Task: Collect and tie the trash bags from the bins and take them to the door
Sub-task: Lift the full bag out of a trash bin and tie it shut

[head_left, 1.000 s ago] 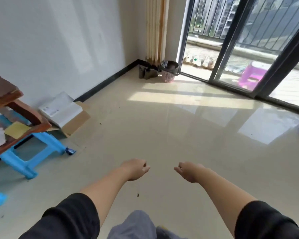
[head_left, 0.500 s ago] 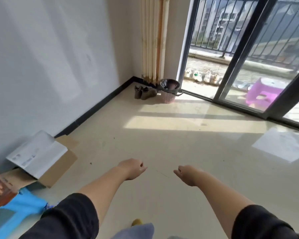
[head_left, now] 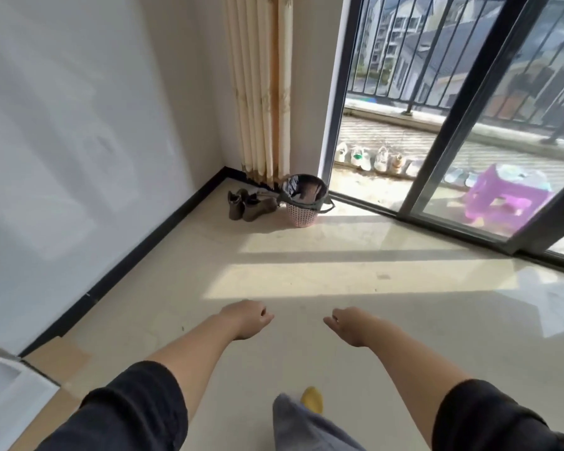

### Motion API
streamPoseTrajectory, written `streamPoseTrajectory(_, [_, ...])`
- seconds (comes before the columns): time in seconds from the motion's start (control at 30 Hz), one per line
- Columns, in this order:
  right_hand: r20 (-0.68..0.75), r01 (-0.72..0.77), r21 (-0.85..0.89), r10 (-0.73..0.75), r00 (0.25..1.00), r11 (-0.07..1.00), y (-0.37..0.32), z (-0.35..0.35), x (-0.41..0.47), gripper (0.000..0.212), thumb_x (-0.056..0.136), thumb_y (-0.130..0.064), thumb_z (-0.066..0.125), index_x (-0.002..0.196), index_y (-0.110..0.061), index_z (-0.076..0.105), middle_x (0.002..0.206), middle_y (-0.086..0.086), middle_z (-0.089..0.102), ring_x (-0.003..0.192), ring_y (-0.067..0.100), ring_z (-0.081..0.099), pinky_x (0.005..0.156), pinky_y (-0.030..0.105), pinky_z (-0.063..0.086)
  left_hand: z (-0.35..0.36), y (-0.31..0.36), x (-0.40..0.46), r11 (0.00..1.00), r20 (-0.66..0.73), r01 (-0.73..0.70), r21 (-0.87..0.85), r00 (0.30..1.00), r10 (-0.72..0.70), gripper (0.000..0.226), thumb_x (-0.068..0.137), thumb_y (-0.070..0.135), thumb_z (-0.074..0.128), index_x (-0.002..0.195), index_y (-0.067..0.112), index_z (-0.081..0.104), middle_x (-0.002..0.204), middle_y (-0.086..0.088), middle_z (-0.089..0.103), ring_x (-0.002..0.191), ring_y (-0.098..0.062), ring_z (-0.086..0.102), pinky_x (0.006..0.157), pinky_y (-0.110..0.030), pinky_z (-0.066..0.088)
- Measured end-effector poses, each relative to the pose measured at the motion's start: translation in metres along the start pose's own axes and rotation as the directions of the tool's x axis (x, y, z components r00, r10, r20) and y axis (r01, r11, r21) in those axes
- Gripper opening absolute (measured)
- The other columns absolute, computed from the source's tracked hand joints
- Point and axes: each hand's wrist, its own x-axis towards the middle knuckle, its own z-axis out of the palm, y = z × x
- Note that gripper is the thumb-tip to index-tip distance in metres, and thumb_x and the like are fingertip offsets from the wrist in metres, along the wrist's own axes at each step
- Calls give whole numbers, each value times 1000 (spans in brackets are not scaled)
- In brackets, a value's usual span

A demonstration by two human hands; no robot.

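Note:
A small pink woven bin (head_left: 302, 215) stands in the far corner by the curtain, lined with a dark trash bag (head_left: 293, 187) folded over its rim. Something brown shows inside the bag. My left hand (head_left: 246, 319) and my right hand (head_left: 349, 325) hang in front of me above the floor, well short of the bin. Both are loosely curled and hold nothing.
A pair of brown boots (head_left: 249, 205) sits left of the bin. The sliding glass door (head_left: 482, 151) to the balcony runs along the right, with shoes (head_left: 368, 157) and a purple stool (head_left: 505, 196) outside. A cardboard box (head_left: 23, 385) lies at the lower left by the white wall.
I have walked toward the corner: the bin and boots are nearer and larger. The wooden table and blue stool have left the view. My hands keep the same loose curl.

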Motion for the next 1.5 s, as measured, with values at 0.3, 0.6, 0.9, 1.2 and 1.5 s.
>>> streamPoseTrajectory(0.3, [3,-65,-70,65,998,995,52,-148,141,52,99,-47,19,126,-12,45,129,11,54,116,30,52,92,39,39,-122,6,173,998,-12,-27,-61,1000,26,43,97,48,29,113,16,53,114,-4,61,98,-24,55,75,-33,39])
streamPoseTrajectory(0.6, [30,-162,127,159,987,979,64,-265,312,53,99,-47,21,131,-10,44,135,12,51,121,31,50,98,41,40,-242,-43,368,995,77,-100,-23,992,102,37,96,43,32,107,15,54,118,-9,60,105,-30,55,79,-35,41])
streamPoseTrajectory(0.9, [111,-250,337,225,968,908,96,-330,441,50,101,-42,23,126,-5,47,133,16,53,123,31,49,98,38,39,-318,-51,533,991,169,-87,-97,980,103,32,97,41,34,92,16,53,109,-11,62,101,-30,55,88,-38,44])
streamPoseTrajectory(1.2, [112,-268,520,246,963,811,167,-319,609,44,102,-33,22,123,-1,46,125,23,54,115,36,51,92,38,40,-258,-49,705,923,137,102,-372,989,-54,34,96,36,37,70,16,43,91,-16,64,86,-29,58,75,-36,44])
streamPoseTrajectory(1.5, [40,-259,588,292,956,766,201,-211,830,44,102,-39,20,93,-6,47,119,24,58,113,35,53,90,34,38,-146,-95,904,507,209,293,-811,953,-217,28,100,34,34,96,10,50,76,-5,59,66,-14,51,61,-24,40])
